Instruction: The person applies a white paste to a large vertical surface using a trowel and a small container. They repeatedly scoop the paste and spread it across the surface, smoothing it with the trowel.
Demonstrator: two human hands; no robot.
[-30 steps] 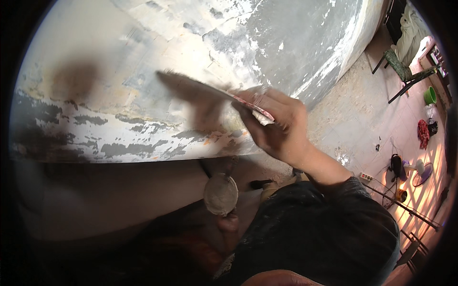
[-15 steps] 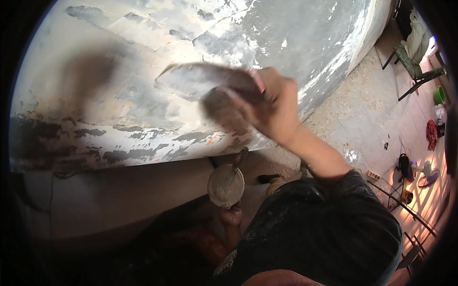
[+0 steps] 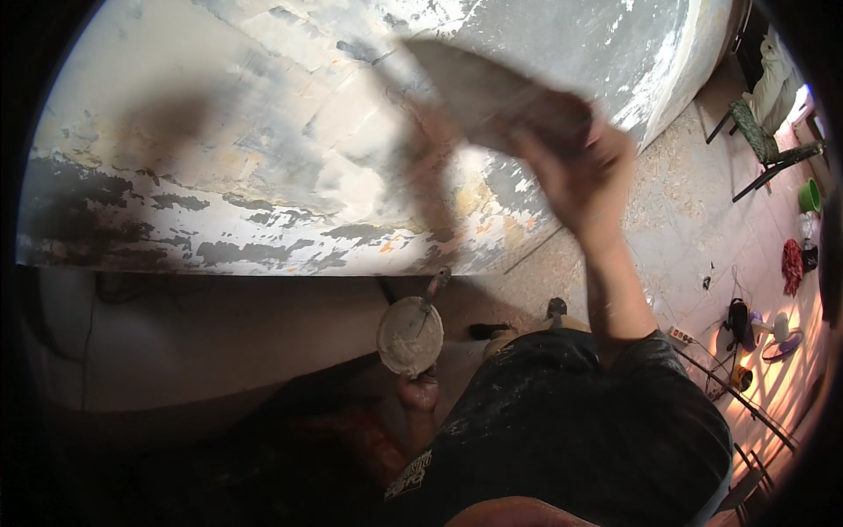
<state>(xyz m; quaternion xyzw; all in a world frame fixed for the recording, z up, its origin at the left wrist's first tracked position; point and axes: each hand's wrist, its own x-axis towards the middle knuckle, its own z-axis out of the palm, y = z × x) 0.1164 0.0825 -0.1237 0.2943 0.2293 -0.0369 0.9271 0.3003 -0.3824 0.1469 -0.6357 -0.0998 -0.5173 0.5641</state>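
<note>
My right hand (image 3: pixel 588 180) is closed around one end of a wide, dark flat blade, like a putty spreader (image 3: pixel 505 97). Motion smears the blade, and whether it touches the large curved surface (image 3: pixel 290 140) behind it I cannot tell. That surface is patchy white, cream and grey, with darker bare spots along its lower edge. Low down, my left hand (image 3: pixel 417 388) grips a round container (image 3: pixel 408 342) of pale paste from beneath. A small trowel (image 3: pixel 437 285) leans in the container, its handle sticking up past the rim. The left fingers are partly hidden.
Pale dust and crumbs cover the floor (image 3: pixel 654 211) beside the surface. On the right are a chair (image 3: pixel 760 140) with cloth on it, a green bucket (image 3: pixel 809 195), a red cloth (image 3: pixel 791 266), a power strip (image 3: pixel 679 335) with cables, and a fan (image 3: pixel 780 338).
My right hand has swung right and upward with the blade, which now tilts more steeply. The container in my left hand stays nearly in place, while the whole view has shifted slightly.
</note>
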